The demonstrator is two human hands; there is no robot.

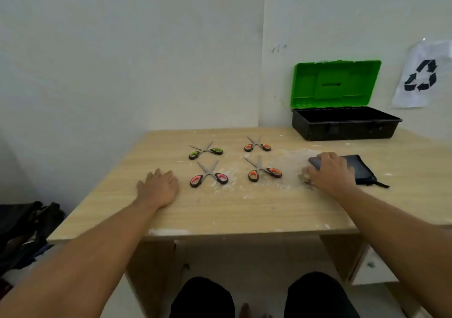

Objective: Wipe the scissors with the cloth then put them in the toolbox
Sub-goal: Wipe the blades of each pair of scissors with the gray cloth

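My left hand [159, 186] lies flat and spread on the table [244, 210]. My right hand [329, 172] rests on the dark cloth [362, 168] (fingers curled over it). Four scissors [209, 176] lie between them; the open toolbox [344, 128] stands at the far right corner.

Four open-bladed scissors [234, 161] occupy mid light-wood tabletop [220, 210] in two rows, narrow lanes between pairs. Near table strip bare apart from white dust. Black toolbox with raised green lid [342, 112] sits far right against wall, mouth unobstructed from above. Dark folded cloth [359, 170] lies on path toward it.
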